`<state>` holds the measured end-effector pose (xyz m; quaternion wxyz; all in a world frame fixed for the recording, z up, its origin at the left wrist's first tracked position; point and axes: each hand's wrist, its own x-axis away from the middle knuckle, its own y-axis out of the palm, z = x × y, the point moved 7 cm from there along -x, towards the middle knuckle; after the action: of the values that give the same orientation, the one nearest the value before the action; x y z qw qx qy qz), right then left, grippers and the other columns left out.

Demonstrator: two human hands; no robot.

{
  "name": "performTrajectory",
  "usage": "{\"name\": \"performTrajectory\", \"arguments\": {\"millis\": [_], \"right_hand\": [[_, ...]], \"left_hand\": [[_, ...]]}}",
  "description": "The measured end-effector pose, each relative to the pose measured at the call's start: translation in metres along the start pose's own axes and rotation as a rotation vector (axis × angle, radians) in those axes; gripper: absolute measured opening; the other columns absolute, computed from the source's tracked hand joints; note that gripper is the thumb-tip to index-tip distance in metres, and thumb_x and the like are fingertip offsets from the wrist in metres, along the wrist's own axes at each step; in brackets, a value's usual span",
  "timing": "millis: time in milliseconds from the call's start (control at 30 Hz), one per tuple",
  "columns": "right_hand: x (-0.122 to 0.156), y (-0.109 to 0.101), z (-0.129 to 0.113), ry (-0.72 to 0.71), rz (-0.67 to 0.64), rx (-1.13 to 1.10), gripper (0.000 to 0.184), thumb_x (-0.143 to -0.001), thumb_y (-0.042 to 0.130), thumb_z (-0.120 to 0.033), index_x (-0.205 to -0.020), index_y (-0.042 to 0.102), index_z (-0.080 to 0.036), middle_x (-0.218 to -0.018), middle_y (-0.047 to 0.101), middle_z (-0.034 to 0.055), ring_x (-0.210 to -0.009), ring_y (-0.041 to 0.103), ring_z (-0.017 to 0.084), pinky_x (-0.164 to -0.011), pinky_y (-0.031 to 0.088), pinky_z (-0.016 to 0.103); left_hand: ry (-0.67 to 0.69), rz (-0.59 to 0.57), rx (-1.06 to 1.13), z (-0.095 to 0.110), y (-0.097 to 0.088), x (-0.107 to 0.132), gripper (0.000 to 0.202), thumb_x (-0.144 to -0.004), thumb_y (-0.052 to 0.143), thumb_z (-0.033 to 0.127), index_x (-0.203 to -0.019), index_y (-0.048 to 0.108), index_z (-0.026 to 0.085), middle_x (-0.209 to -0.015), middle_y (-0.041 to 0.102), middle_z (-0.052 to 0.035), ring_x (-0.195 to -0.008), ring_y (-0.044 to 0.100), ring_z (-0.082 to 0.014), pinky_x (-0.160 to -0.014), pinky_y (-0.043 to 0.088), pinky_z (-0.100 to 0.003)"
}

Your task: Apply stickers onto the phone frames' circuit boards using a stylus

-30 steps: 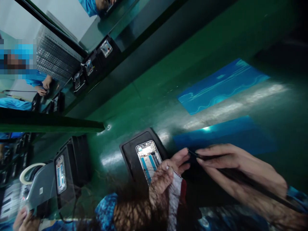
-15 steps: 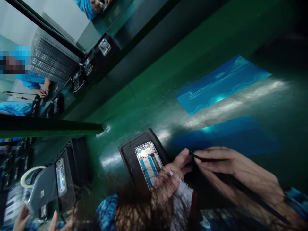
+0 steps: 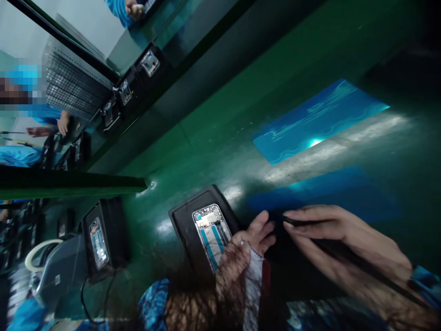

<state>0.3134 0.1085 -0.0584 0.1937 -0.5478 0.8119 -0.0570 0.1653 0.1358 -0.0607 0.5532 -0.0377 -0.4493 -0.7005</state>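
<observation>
In the head view, my left hand is beside an opened phone, with a white sheet edged in red held under its thumb. Its index finger stretches upward. The phone lies in a black tray; its circuit board and two blue strips show, and my left hand covers its lower end. To the right, my right hand grips dark tweezers like a pen, its fingertips near their tip. Whether anything small sits at the tip I cannot make out. Hair blurs the lower middle.
Two blue film sheets lie on the green table. At left are another phone in a black tray, a grey tape dispenser and a green bar. Co-workers' hands are beyond a ledge holding phones.
My hands have drawn apart; the right moved slightly right with the tweezers, away from my left fingertips. At lower left, a co-worker's hands have left the dispenser, and the tray beside it has shifted.
</observation>
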Motion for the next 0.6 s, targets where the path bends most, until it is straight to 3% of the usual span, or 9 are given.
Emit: {"name": "performTrajectory", "arguments": {"millis": [167, 433, 600], "right_hand": [[0.002, 0.005, -0.009, -0.062, -0.009, -0.012, 0.023, -0.091, 0.065, -0.011, -0.094, 0.069, -0.033, -0.101, 0.073, -0.0008, -0.091, 0.074, 0.011, -0.083, 0.057, 0.019], [-0.005, 0.002, -0.007, -0.018, -0.011, 0.001, 0.016, -0.091, 0.07, -0.017, -0.093, 0.07, -0.033, -0.103, 0.075, 0.0012, -0.09, 0.074, 0.015, -0.086, 0.058, 0.026], [-0.01, 0.002, -0.003, 0.012, 0.001, 0.003, 0.012, -0.095, 0.066, -0.022, -0.092, 0.071, -0.034, -0.099, 0.076, 0.0013, -0.085, 0.074, 0.016, -0.08, 0.059, 0.027]], "left_hand": [[-0.009, 0.014, 0.026, 0.003, 0.0, 0.0, 0.029, -0.063, 0.07, 0.038, -0.062, 0.051, 0.015, -0.129, 0.047, -0.0136, -0.123, 0.043, -0.03, -0.107, 0.022, -0.045], [-0.034, 0.035, 0.036, 0.0, -0.004, -0.002, 0.032, -0.06, 0.072, 0.038, -0.059, 0.049, 0.015, -0.128, 0.048, -0.013, -0.124, 0.042, -0.0304, -0.103, 0.033, -0.04], [-0.038, 0.042, 0.035, 0.0, -0.008, -0.002, 0.031, -0.06, 0.072, 0.037, -0.06, 0.05, 0.015, -0.127, 0.048, -0.0141, -0.123, 0.044, -0.0297, -0.103, 0.034, -0.04]]}}
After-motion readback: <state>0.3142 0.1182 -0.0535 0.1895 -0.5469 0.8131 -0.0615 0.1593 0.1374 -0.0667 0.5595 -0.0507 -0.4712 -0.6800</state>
